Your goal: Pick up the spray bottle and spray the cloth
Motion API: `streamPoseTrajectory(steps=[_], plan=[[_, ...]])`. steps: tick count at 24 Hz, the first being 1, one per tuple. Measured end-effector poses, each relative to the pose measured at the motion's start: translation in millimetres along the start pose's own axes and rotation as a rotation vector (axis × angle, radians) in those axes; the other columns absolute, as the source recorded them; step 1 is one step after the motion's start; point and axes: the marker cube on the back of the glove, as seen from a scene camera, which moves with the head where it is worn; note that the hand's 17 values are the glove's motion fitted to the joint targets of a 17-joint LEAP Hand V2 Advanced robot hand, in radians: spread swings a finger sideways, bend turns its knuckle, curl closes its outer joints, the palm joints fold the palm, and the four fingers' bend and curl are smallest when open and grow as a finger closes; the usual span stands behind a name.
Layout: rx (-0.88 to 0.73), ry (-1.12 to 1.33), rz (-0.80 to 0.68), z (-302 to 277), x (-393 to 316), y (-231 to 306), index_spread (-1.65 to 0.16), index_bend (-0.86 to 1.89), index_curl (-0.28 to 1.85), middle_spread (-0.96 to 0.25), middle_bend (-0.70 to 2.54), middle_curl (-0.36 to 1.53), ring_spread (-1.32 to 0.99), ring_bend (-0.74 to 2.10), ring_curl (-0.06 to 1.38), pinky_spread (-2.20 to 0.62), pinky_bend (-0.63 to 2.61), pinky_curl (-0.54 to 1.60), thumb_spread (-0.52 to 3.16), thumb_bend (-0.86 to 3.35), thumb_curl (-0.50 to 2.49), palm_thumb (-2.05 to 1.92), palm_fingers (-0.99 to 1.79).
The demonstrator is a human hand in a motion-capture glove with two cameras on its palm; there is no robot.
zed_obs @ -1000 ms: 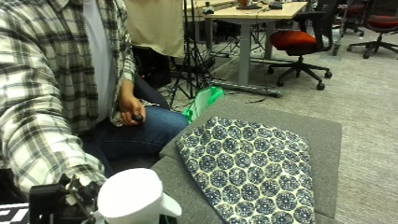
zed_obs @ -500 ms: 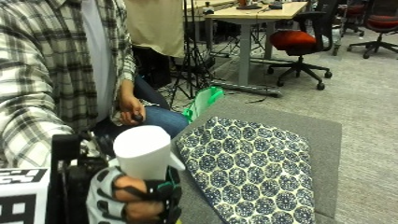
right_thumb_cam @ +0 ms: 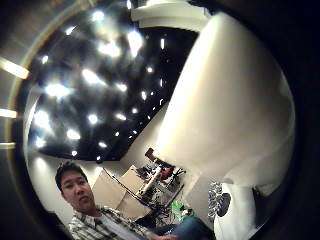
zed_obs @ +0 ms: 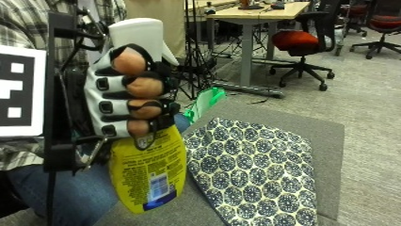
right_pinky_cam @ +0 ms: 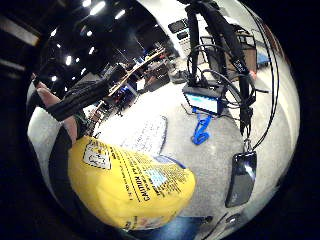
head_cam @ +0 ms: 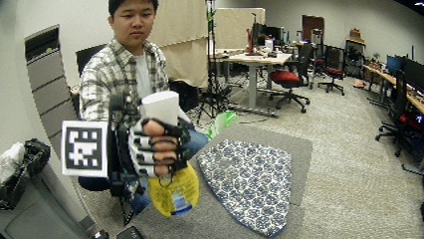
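- The gloved right hand (zed_obs: 134,94) grips the yellow spray bottle (zed_obs: 150,169), fingers curled round its neck, held off the table.
- Its nozzle seems aimed away from the patterned cloth (zed_obs: 257,174), so spray may miss.

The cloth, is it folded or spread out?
Spread out: the cloth lies flat on the grey table, its pattern showing.

The spray bottle (zed_obs: 150,174) is in the right hand (zed_obs: 128,96), above the table (zed_obs: 325,141), beside the cloth (zed_obs: 257,174) lying on it.
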Motion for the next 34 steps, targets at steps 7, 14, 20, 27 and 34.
streamPoseTrajectory(steps=[7,14,20,27,34], plan=[[-0.057,-0.016,-0.028,0,-34,3,-0.3,0.18,0.47,-0.18,0.47,0.5,-0.22,0.57,0.45,-0.14,0.49,0.32,0.14,-0.03,0.74,1.11,1.22],[-0.102,-0.037,-0.03,15,-52,12,-0.3,0.18,0.48,-0.18,0.47,0.5,-0.22,0.56,0.46,-0.14,0.49,0.33,0.13,-0.03,0.75,1.1,1.22],[-0.2,-0.11,-0.075,75,-83,25,-0.3,0.17,0.49,-0.18,0.46,0.51,-0.22,0.56,0.46,-0.14,0.49,0.33,0.13,-0.03,0.76,1.1,1.22],[-0.305,-0.137,-0.1,135,-112,48,-0.3,0.17,0.5,-0.18,0.46,0.51,-0.22,0.56,0.47,-0.14,0.49,0.34,0.13,-0.03,0.77,1.1,1.22],[-0.4,-0.173,-0.11,190,-136,69,-0.3,0.17,0.51,-0.18,0.46,0.52,-0.22,0.56,0.47,-0.14,0.49,0.34,0.12,-0.03,0.77,1.1,1.22]])
